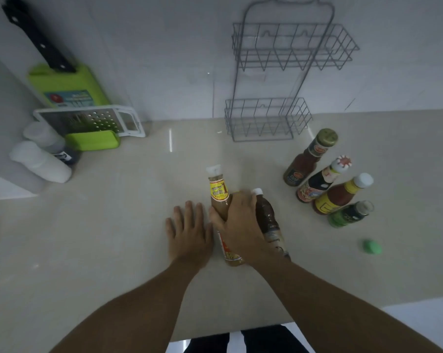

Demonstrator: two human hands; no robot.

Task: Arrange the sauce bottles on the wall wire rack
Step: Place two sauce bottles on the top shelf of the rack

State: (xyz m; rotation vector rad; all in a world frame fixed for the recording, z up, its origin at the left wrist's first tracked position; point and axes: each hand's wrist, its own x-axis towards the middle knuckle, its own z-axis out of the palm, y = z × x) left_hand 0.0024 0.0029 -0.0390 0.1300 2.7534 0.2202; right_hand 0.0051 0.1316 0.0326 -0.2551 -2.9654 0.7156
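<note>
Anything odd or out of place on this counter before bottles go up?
One thing: a small green cap lies loose on the counter, apart from the bottles. The green bottle beside it seems uncapped, though blur prevents certainty. Both wire rack shelves are empty.

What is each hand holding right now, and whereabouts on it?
The right hand grips the light brown sauce bottle around its middle body. The left hand holds nothing, lying flat on the counter.

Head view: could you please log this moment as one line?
right hand: grips tan bottle | left hand: flat on counter | rack: empty | brown bottle: beside | four bottles: standing right
</note>
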